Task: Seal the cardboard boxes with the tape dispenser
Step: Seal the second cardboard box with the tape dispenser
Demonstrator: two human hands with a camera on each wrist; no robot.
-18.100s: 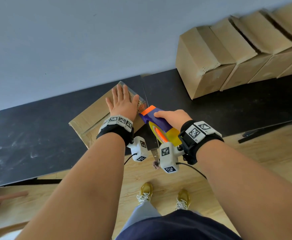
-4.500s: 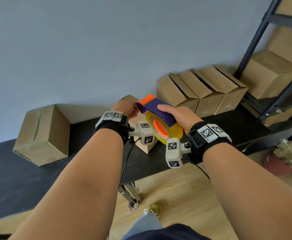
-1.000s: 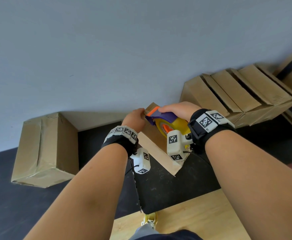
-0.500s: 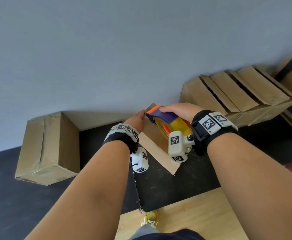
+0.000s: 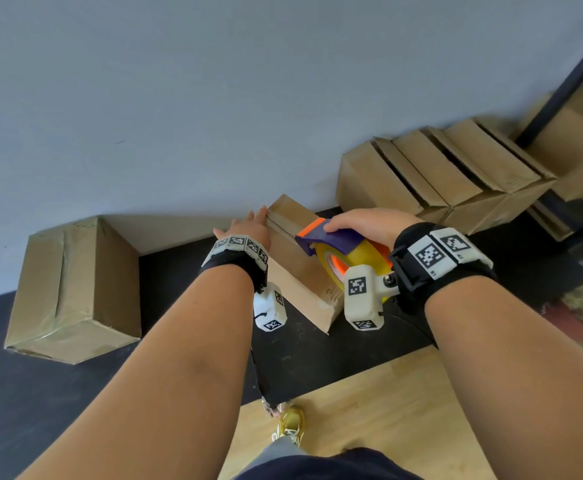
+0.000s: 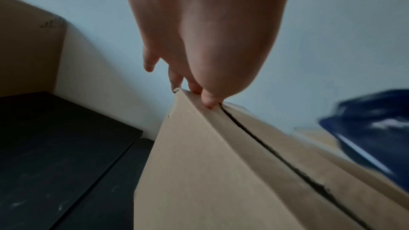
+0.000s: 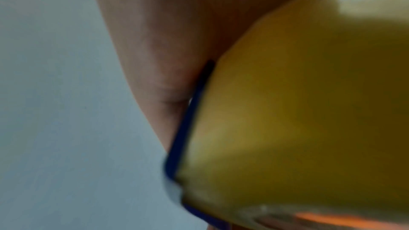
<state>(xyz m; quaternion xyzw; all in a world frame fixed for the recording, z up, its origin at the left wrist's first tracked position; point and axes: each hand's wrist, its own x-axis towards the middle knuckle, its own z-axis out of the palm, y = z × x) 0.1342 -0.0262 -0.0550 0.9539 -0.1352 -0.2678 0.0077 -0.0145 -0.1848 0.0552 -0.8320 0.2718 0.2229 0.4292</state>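
Observation:
A small cardboard box (image 5: 297,268) (image 6: 210,172) lies on the black table (image 5: 317,358), its two top flaps meeting at a dark open seam. My left hand (image 5: 245,225) (image 6: 199,83) reaches along the box's left side, its straight fingers touching the far top edge. My right hand (image 5: 362,223) grips the purple and orange tape dispenser (image 5: 338,247) (image 7: 298,120) with its yellow roll, held over the box's near end. The right wrist view is blurred and filled by the yellow roll.
A taped box (image 5: 71,289) stands at the left against the blue-grey wall. A row of unsealed boxes (image 5: 439,174) lines the back right beside a dark shelf frame (image 5: 560,81). Wooden floor (image 5: 369,403) and my shoe lie below the table edge.
My left hand has straightened and slid toward the box's far edge. The dispenser has drawn back toward me, from the far end to the near part of the box.

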